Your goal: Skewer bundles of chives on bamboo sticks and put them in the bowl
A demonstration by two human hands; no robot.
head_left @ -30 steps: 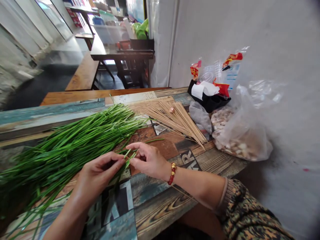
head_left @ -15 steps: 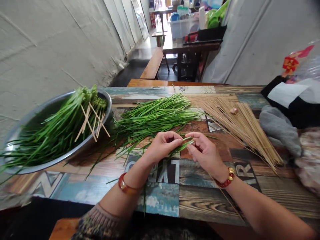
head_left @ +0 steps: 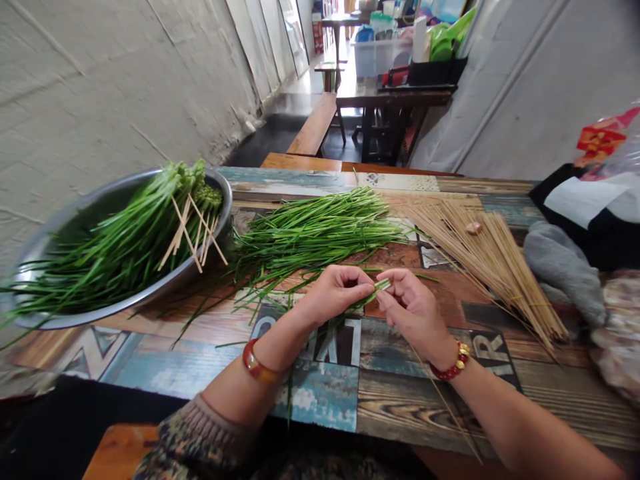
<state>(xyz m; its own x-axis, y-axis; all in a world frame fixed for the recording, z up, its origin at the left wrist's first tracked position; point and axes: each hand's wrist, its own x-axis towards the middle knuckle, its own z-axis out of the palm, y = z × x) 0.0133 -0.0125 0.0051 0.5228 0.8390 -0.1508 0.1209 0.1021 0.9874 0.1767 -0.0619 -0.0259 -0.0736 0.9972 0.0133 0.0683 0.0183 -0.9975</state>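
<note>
Over the near middle of the table, my left hand (head_left: 345, 291) is closed around a few green chives (head_left: 383, 285), their pale cut ends poking out past the thumb. Fingertips of my right hand (head_left: 413, 303) pinch at those same ends, almost touching the left thumb. A thin bamboo skewer (head_left: 445, 402) runs out from beneath my right hand toward the table's front edge; its upper end is hidden by the palm and fingers. Just beyond both hands lies a loose pile of chives (head_left: 320, 230), stalk ends pointing right.
At left, a metal basin (head_left: 227, 200) holds bundled chives with several skewers (head_left: 193, 233) through them. A fan of loose bamboo skewers (head_left: 500, 267) lies at right, beside a grey cloth-like bundle (head_left: 560, 260) and a clear plastic bag (head_left: 620, 333). Another table stands behind.
My two hands have come slightly closer together at the chive ends, which now sit bunched between the fingertips. The whole view has shifted a little.
</note>
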